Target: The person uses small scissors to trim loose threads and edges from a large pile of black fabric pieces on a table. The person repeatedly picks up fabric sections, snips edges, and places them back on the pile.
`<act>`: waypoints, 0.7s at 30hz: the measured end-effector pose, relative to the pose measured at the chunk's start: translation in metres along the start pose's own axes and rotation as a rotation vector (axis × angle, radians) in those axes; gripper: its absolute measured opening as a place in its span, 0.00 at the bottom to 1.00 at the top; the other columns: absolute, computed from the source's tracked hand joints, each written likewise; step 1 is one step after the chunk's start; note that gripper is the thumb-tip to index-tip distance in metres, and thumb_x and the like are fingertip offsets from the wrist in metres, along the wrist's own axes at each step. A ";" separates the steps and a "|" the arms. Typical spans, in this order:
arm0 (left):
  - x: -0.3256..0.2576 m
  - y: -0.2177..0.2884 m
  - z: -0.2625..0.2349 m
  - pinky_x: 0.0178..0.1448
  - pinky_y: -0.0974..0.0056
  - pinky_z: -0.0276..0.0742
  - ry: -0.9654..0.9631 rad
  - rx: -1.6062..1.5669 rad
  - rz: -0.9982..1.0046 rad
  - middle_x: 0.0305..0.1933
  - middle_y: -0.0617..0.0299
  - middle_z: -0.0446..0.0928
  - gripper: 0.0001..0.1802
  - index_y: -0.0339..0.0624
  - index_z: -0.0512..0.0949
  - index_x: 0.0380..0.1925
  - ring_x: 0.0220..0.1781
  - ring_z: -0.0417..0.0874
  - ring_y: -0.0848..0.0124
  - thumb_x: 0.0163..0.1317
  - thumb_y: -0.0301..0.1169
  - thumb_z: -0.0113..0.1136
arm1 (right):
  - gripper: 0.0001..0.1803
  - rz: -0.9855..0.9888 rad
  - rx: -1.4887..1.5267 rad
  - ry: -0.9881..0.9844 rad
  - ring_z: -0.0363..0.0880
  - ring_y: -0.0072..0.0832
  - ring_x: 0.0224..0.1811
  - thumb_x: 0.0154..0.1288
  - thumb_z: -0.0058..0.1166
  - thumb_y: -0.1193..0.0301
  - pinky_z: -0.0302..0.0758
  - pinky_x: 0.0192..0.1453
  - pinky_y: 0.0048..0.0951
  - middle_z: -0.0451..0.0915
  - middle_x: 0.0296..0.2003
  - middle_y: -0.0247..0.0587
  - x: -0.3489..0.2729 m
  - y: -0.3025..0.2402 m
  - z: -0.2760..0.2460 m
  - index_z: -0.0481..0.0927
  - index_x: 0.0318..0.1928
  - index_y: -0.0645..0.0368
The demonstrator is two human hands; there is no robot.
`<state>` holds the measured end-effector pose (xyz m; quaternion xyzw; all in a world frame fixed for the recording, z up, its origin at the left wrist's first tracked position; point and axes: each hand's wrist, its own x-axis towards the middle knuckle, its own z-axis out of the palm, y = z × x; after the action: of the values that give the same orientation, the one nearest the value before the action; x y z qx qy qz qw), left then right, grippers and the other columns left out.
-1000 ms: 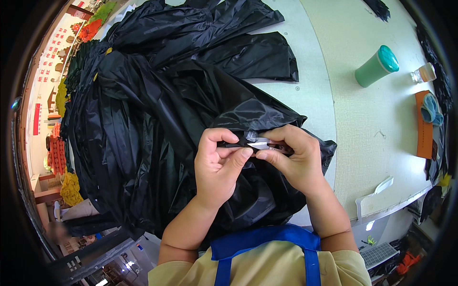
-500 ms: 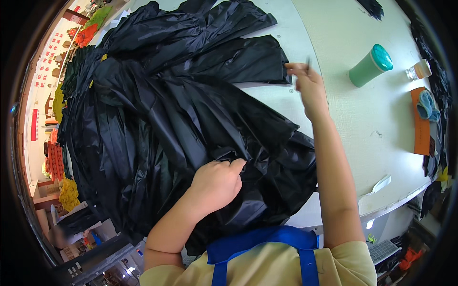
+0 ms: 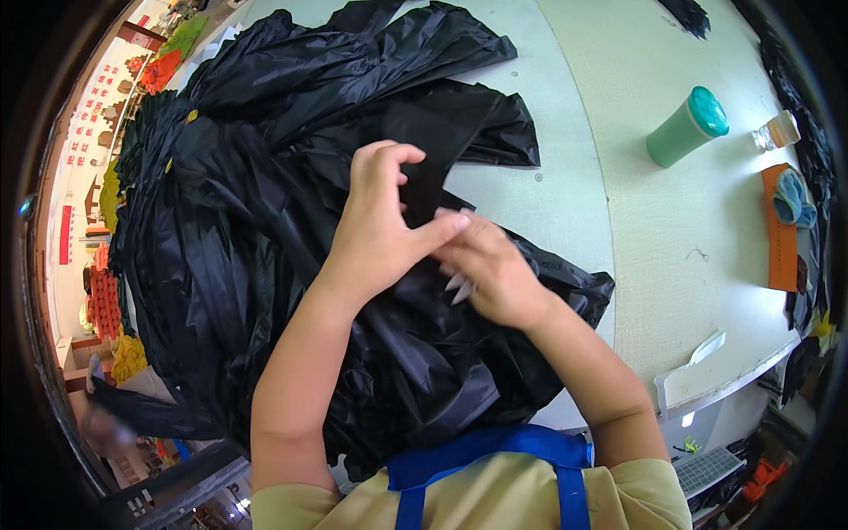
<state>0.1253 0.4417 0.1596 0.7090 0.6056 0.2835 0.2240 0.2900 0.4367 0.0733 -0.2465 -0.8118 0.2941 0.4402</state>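
Black, shiny garments (image 3: 265,203) lie heaped and creased over the worktable. My left hand (image 3: 371,221) is over the heap, fingers curved and spread away from the thumb. Its thumb tip meets the fingers of my right hand (image 3: 499,274) beside a black cloth panel (image 3: 433,132). The right fingers are closed at the edge of this panel, where their exact grip on the cloth is hidden. Two pointed metal tips, looking like thread snips (image 3: 459,287), stick out from under the right palm.
On the pale worktable (image 3: 645,238) to the right stand a green lidded cup (image 3: 687,126), a small glass jar (image 3: 777,131) and an orange box (image 3: 779,238) with a blue cloth roll (image 3: 793,199). A white plastic piece (image 3: 707,347) lies near the front edge. Another person (image 3: 115,433) is at the lower left.
My right hand has come back from the far sleeve end toward my left hand. The left has moved up and spread its fingers. A panel of black cloth is now lifted near both hands.
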 end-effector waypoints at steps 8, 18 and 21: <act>-0.021 -0.024 -0.012 0.35 0.73 0.71 0.079 -0.638 -0.432 0.30 0.66 0.79 0.05 0.35 0.78 0.33 0.30 0.76 0.80 0.61 0.26 0.58 | 0.15 0.137 0.378 -0.067 0.76 0.39 0.52 0.57 0.55 0.81 0.74 0.52 0.34 0.76 0.45 0.46 -0.009 -0.027 0.008 0.78 0.47 0.62; -0.039 -0.009 -0.013 0.38 0.79 0.64 0.169 -0.965 -0.403 0.31 0.73 0.72 0.06 0.38 0.76 0.38 0.31 0.68 0.86 0.65 0.23 0.50 | 0.17 0.627 0.330 0.361 0.66 0.18 0.26 0.59 0.62 0.70 0.68 0.34 0.20 0.73 0.32 0.35 0.056 -0.034 0.008 0.76 0.46 0.62; -0.040 -0.011 -0.022 0.38 0.79 0.63 0.212 -0.942 -0.362 0.31 0.73 0.71 0.06 0.37 0.76 0.38 0.31 0.66 0.86 0.65 0.23 0.49 | 0.13 0.621 0.602 0.294 0.65 0.14 0.28 0.59 0.60 0.74 0.66 0.34 0.18 0.72 0.28 0.28 0.056 -0.005 0.015 0.77 0.45 0.62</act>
<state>0.0978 0.4032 0.1635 0.3821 0.5447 0.5527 0.5019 0.2495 0.4659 0.1023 -0.3784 -0.5068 0.5969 0.4936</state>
